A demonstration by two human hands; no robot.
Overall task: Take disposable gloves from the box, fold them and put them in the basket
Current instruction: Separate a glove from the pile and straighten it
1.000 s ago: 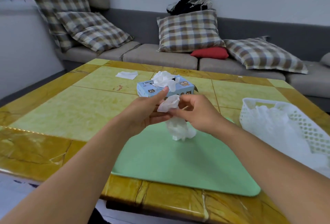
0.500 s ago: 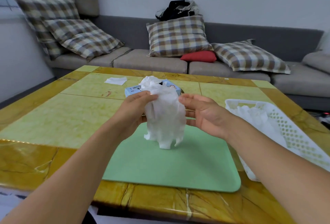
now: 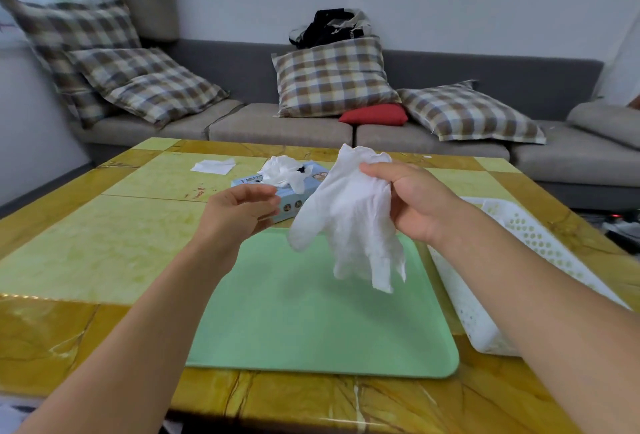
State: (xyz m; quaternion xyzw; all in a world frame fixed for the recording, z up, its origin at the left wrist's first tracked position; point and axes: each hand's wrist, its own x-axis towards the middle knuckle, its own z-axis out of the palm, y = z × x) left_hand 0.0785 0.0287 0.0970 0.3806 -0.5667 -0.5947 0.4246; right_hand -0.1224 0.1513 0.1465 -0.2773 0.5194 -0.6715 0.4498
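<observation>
Glove (image 3: pixel 349 215): white, thin, disposable, crinkled. It hangs in the air above the green mat (image 3: pixel 311 312), cuff uppermost, its finger tubes drooping toward the mat without touching it; the thumb tube juts out to the left.

My right hand (image 3: pixel 412 201): thumb and curled fingers pinch the glove at the cuff edge, the rest of the glove dangling free below my grip.

My left hand (image 3: pixel 242 212): holds nothing. The fingers are loosely curled and slightly apart, thumb raised, palm turned toward the glove; it sits just beside the glove's thumb tube, not touching it.

Box (image 3: pixel 294 191): light blue glove carton, lying flat on the table (image 3: pixel 86 253) beyond the mat, partly hidden behind my left hand. A tuft of white gloves (image 3: pixel 284 170) sticks out of its top opening.

Basket (image 3: pixel 512 260): white, perforated plastic, on the table just right of the mat, largely covered by my right forearm; I cannot tell its contents.

White sheet (image 3: pixel 214 166): small, flat, on the far left part of the table.

Sofa (image 3: pixel 277 125): grey, behind the table, carrying checked cushions (image 3: pixel 332 77) and one red cushion (image 3: pixel 374 114).
</observation>
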